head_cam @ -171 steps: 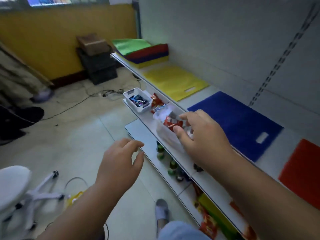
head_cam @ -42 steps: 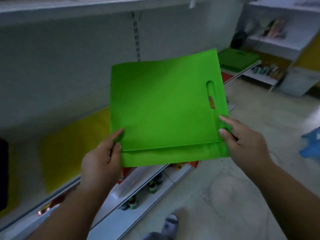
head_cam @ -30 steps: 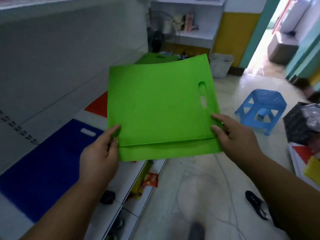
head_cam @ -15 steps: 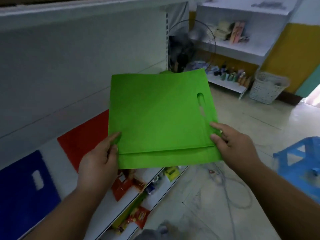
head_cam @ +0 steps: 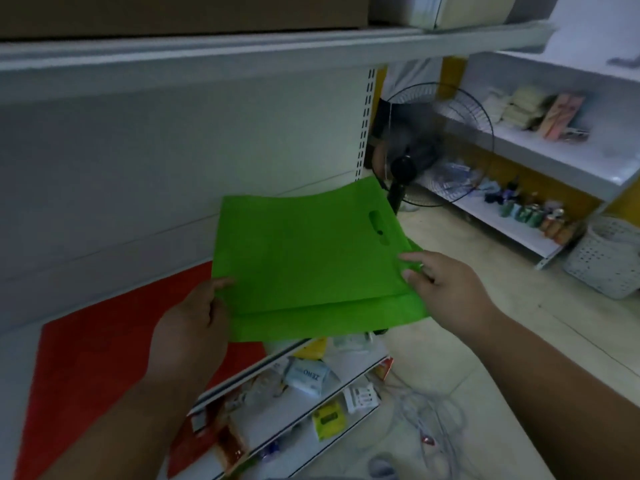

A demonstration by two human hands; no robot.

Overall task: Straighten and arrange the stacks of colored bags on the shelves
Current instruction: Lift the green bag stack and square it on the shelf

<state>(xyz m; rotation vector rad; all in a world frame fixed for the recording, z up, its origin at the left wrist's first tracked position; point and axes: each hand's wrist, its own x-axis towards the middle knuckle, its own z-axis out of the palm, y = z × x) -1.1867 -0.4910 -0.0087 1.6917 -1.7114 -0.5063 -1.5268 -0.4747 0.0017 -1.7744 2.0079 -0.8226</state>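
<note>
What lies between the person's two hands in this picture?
The green bags, held at their edges by the left hand and right hand, seen in the head view.

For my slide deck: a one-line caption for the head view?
Both hands, left hand and right hand, hold green bags above the shelf beside a red bag.

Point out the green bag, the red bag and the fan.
green bag (head_cam: 304, 258), head view, middle of its top face.
red bag (head_cam: 97, 348), head view, its flat middle.
fan (head_cam: 403, 167), head view, its dark hub.
</note>
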